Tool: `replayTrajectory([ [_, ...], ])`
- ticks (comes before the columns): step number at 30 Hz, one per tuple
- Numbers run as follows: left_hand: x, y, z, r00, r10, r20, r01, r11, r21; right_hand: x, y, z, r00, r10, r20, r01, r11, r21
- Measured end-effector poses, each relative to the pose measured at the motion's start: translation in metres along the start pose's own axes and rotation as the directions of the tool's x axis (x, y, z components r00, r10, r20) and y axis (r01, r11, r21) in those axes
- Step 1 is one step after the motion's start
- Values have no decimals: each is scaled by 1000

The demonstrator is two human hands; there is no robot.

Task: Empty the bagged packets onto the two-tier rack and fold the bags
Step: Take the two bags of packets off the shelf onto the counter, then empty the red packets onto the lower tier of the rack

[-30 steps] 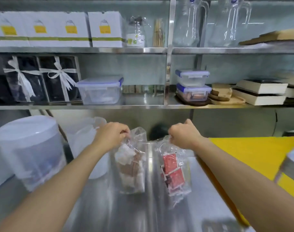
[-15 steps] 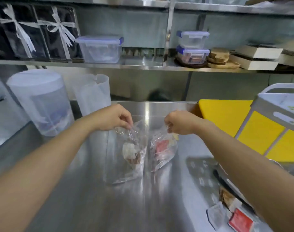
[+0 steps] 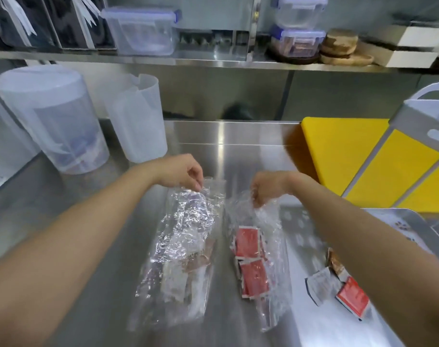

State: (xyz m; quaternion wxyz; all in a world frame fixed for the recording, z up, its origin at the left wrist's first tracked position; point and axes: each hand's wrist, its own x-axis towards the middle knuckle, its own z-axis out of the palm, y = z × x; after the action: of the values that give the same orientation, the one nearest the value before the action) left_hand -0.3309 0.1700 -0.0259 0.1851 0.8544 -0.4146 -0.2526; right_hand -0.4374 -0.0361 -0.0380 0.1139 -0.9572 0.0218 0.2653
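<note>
Clearly the job is only starting: across the steel table (image 3: 93, 246) two clear bags are lying flat at centre frame, both still loaded. The two-tier rack (image 3: 418, 121) is standing at the right edge of the frame over a yellow board (image 3: 338, 151), with nothing tipped into what shows of it. At upper left two frosted pitchers (image 3: 50, 116) are sitting well apart from the work, so nothing is blocking the way. The left bag (image 3: 178, 249), holding pale and brown packets, is being pinched at its mouth by the left hand (image 3: 182, 172); the right bag (image 3: 261, 249), holding red packets (image 3: 251, 259), is being pinched likewise by the right hand (image 3: 268, 187). A few loose packets (image 3: 338, 286) are lying at lower right. Emptying and folding both appear undone.
</note>
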Motion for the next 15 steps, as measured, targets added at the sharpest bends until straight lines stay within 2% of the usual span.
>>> replayTrajectory([
  [3,27,-21,20,994,-37,-108,57,980,190,19,15,10,991,26,-128,-19,998,57],
  [6,47,-41,36,990,-57,-131,91,959,268,38,28,16,977,72,-200,-58,995,76],
  [11,76,-66,53,994,-53,-96,75,964,254,73,47,33,948,146,-284,-107,983,148],
  [15,93,-75,64,997,-59,-55,69,978,197,95,55,43,949,168,-268,-112,971,211],
])
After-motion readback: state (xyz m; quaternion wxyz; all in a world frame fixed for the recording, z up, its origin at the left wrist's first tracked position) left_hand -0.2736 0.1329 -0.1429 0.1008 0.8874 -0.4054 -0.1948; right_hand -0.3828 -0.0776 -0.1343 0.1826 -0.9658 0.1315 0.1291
